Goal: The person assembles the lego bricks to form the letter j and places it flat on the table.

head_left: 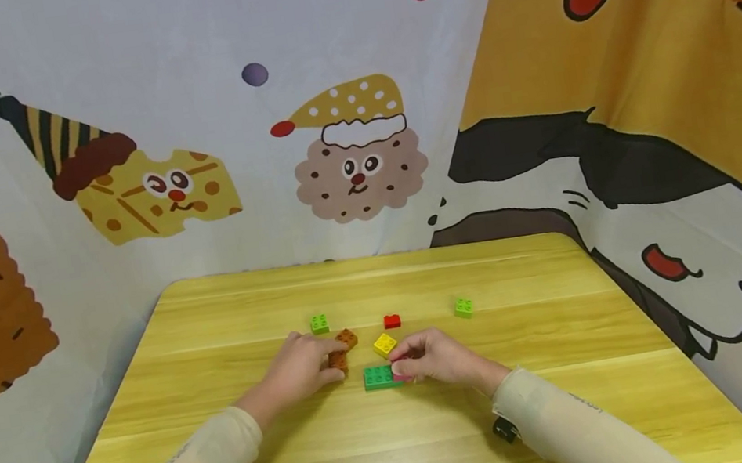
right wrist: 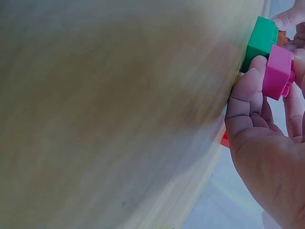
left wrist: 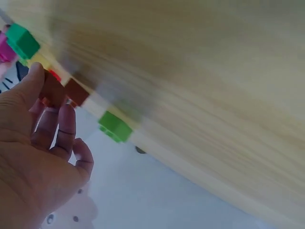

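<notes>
In the head view my left hand (head_left: pixel 296 370) pinches a brown toy brick (head_left: pixel 338 362) between thumb and fingers. A second brown brick (head_left: pixel 347 338) lies right beyond it, by the fingertips. My right hand (head_left: pixel 437 360) holds a pink brick (right wrist: pixel 277 72) by its sides; in the head view the fingers mostly cover it. That pink brick is at the right end of a long green brick (head_left: pixel 379 377), which rests on the table with its studs up. Just behind the green one sits a yellow brick (head_left: pixel 385 345), close to the right fingertips.
A red brick (head_left: pixel 392 322) lies behind the yellow one. One lime green brick (head_left: pixel 319 323) stands beyond the left hand, another lime brick (head_left: pixel 463 308) farther right. The wooden table (head_left: pixel 226 315) ends at a printed cloth (head_left: pixel 192 74). A small black device (head_left: pixel 505 429) hangs under the right sleeve.
</notes>
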Available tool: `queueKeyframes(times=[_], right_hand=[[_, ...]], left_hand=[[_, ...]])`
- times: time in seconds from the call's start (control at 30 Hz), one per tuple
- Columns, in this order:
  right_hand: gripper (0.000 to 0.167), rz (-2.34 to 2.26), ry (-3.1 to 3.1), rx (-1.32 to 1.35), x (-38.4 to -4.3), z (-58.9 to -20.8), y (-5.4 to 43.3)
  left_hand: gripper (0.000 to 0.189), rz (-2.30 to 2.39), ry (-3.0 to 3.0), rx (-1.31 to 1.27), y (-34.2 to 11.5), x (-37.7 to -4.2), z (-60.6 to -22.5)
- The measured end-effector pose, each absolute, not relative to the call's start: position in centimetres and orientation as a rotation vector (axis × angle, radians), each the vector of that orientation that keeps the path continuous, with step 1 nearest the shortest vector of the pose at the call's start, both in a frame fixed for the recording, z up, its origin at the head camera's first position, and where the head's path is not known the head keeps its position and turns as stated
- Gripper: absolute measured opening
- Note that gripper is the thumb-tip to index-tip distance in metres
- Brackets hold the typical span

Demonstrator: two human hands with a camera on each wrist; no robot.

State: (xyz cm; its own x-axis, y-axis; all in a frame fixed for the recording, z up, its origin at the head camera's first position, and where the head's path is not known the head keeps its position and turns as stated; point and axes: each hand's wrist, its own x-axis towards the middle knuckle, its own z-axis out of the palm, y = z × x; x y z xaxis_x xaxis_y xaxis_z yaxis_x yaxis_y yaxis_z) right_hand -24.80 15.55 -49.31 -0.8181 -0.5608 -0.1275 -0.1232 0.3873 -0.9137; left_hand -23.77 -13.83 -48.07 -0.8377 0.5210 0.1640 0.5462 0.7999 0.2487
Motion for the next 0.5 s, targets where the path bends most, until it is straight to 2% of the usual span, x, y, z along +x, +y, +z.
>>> queueKeyframes(times=[0.5], right_hand=[[0.023,-1.412,2.227,-0.615,-25.0,-49.5,15.7]], left_hand=[[0.043,-0.569,-2.869,-1.031,-10.7,-22.7,-47.5]])
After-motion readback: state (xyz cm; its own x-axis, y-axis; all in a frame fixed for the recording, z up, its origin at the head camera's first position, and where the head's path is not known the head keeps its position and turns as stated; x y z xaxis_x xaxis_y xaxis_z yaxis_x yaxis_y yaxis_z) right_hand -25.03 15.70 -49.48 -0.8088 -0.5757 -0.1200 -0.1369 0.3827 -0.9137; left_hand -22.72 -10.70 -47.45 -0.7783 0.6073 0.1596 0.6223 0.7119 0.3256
